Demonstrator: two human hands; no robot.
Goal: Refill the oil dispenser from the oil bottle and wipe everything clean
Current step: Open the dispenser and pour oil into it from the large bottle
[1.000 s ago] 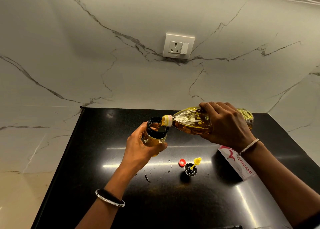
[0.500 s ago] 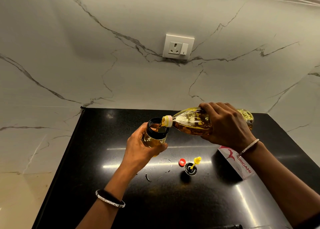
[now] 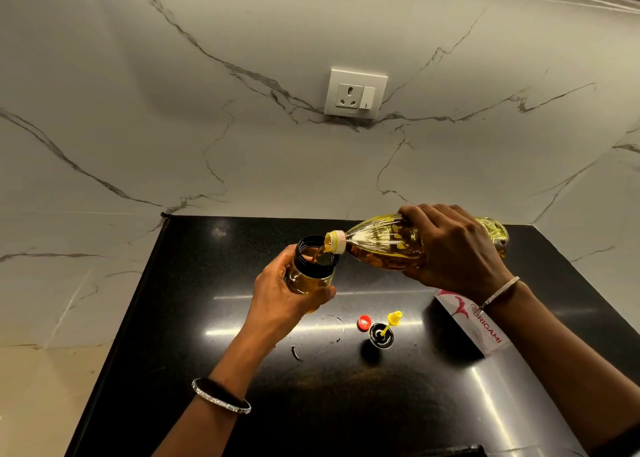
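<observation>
My left hand [image 3: 282, 300] grips the clear oil dispenser [image 3: 310, 269], lifted above the black counter [image 3: 214, 318] with its black-rimmed mouth uncovered. My right hand [image 3: 453, 248] holds the plastic oil bottle [image 3: 384, 245] tipped almost level, its yellow neck at the dispenser's rim. Golden oil streams from the neck into the dispenser, which holds oil in its lower part. The dispenser's black lid with yellow spout [image 3: 382, 332] and a red bottle cap [image 3: 363, 322] lie on the counter below the bottle.
A white tissue pack [image 3: 474, 325] with red print lies on the counter under my right wrist. Oily ring marks [image 3: 322, 339] show on the counter near the lid. A marble wall with a socket [image 3: 355, 93] rises behind. The counter's left edge borders pale stone.
The bottle, dispenser and both hands have stayed nearly still while the oil keeps flowing.
</observation>
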